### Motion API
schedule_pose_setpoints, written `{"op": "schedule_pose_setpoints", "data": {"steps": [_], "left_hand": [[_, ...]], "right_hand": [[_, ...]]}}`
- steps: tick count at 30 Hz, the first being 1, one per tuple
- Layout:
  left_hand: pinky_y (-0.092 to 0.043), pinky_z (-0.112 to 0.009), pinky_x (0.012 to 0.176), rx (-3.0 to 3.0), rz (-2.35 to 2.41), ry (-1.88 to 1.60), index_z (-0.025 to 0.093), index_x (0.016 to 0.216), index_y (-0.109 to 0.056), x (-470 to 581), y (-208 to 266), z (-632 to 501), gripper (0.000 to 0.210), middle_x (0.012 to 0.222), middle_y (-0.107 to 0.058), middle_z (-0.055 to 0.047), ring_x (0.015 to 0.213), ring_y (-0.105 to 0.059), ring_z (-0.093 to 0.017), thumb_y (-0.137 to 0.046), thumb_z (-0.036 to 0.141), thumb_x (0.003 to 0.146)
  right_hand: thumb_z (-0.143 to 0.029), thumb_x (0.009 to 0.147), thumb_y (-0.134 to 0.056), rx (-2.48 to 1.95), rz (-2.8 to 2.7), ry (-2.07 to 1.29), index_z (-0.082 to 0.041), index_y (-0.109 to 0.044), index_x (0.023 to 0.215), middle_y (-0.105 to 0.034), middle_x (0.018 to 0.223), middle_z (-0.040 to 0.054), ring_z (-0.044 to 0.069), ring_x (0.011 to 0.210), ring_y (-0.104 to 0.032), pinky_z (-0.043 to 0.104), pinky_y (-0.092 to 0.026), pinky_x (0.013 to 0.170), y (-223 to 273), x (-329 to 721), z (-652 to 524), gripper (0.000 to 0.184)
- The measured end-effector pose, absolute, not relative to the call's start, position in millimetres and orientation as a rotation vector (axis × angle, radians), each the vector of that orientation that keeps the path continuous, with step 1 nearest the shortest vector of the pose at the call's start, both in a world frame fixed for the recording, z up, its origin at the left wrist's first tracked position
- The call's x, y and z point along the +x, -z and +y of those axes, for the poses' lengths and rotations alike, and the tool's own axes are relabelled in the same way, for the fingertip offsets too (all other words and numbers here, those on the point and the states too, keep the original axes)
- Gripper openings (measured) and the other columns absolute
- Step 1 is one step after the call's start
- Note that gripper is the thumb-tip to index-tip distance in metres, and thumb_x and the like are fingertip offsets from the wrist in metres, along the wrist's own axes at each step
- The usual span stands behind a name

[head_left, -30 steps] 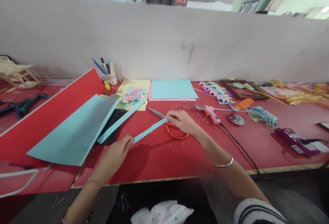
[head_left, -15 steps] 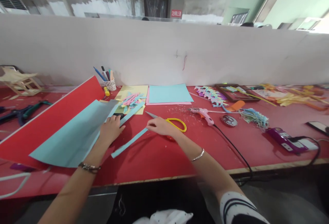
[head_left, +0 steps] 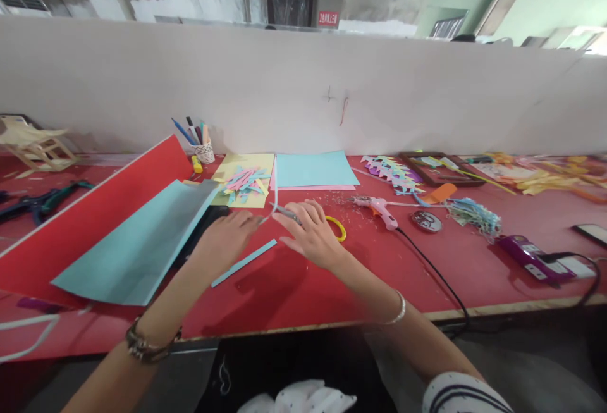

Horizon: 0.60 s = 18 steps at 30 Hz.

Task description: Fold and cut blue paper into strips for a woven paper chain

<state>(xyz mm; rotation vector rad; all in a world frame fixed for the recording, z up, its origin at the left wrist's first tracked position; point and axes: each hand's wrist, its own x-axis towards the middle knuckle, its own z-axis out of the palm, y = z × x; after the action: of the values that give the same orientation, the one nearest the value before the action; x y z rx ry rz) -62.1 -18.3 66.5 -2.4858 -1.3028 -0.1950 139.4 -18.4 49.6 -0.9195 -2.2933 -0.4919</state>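
My left hand (head_left: 227, 242) is closed, its fingertips pinching one end of a thin light-blue paper strip (head_left: 275, 190) above the table. The strip bends upward close to the fingertips of my right hand (head_left: 310, 233). That hand has its fingers apart; whether a fingertip touches the strip I cannot tell. A second blue strip (head_left: 244, 264) lies flat on the red table below both hands. Scissors with a yellow handle (head_left: 337, 228) lie partly hidden behind my right hand. Left of my left hand, a large blue sheet (head_left: 137, 248) leans against a red board (head_left: 95, 210).
Cut paper pieces (head_left: 245, 182) lie on a yellow sheet, beside a blue sheet (head_left: 317, 169). A pen cup (head_left: 203, 152) stands behind. To the right are a pink glue gun (head_left: 377, 209) with its cord, a round tin (head_left: 427, 221) and a purple power strip (head_left: 535, 258).
One blue strip now lies released on the table. My left hand has moved right from the large sheet with another strip, and my right hand has opened its fingers and shifted slightly right.
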Motion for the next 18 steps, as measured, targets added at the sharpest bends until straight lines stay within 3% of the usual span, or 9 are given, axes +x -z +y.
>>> {"op": "schedule_pose_setpoints", "data": {"steps": [2,4,9,11,15,18], "left_hand": [[-0.046,-0.028,0.07,-2.566,-1.003,0.262,0.017,0.103,-0.059,-54,-60,-34,0.029,0.088,-0.064,-0.007,0.081,-0.061,-0.018,-0.037,0.01,0.085],[-0.045,-0.027,0.071,-2.605,-0.833,0.308,0.018,0.102,-0.059,-49,-50,-49,0.03,0.09,-0.064,-0.006,0.083,-0.06,-0.017,-0.037,0.008,0.085],[-0.044,-0.028,0.076,-2.631,-0.778,0.38,0.02,0.102,-0.059,-41,-17,-69,0.03,0.093,-0.065,-0.003,0.088,-0.059,-0.016,-0.038,0.006,0.085],[-0.044,-0.027,0.073,-2.689,-0.804,0.33,0.019,0.102,-0.058,-39,-7,-70,0.03,0.09,-0.065,-0.003,0.084,-0.06,-0.015,-0.04,0.005,0.084],[-0.046,-0.026,0.068,-2.838,-0.847,0.292,0.018,0.096,-0.059,-37,0,-66,0.025,0.084,-0.065,-0.002,0.078,-0.06,-0.014,-0.046,0.003,0.081],[-0.046,-0.026,0.07,-2.895,-0.848,0.311,0.018,0.091,-0.059,-39,-1,-63,0.022,0.082,-0.065,-0.002,0.077,-0.06,-0.014,-0.045,0.004,0.081]], "right_hand": [[-0.017,0.086,-0.046,-0.795,-2.282,0.644,-0.021,-0.059,0.09,-0.061,0.096,0.0032,0.015,0.09,-0.05,0.035,-0.027,0.091,-47,147,-34,0.014],[-0.011,0.088,-0.039,-0.74,-2.291,0.705,-0.02,-0.058,0.076,-0.063,0.084,0.0003,0.012,0.081,-0.05,0.032,-0.027,0.087,-41,155,-50,0.024],[-0.008,0.089,-0.033,-0.818,-2.373,0.643,-0.017,-0.056,0.067,-0.063,0.076,0.0013,0.012,0.072,-0.05,0.03,-0.028,0.078,-18,169,-75,0.032],[-0.011,0.09,-0.035,-0.889,-2.41,0.477,-0.017,-0.055,0.068,-0.063,0.075,0.0012,0.011,0.072,-0.051,0.029,-0.029,0.077,-8,171,-78,0.031],[-0.024,0.086,-0.048,-1.019,-2.464,0.128,-0.017,-0.058,0.087,-0.064,0.084,0.0017,0.013,0.078,-0.054,0.03,-0.03,0.081,4,168,-77,0.012],[-0.027,0.082,-0.056,-1.078,-2.552,-0.061,-0.018,-0.059,0.091,-0.063,0.087,0.0031,0.014,0.08,-0.054,0.028,-0.035,0.074,8,161,-77,0.013]]}}
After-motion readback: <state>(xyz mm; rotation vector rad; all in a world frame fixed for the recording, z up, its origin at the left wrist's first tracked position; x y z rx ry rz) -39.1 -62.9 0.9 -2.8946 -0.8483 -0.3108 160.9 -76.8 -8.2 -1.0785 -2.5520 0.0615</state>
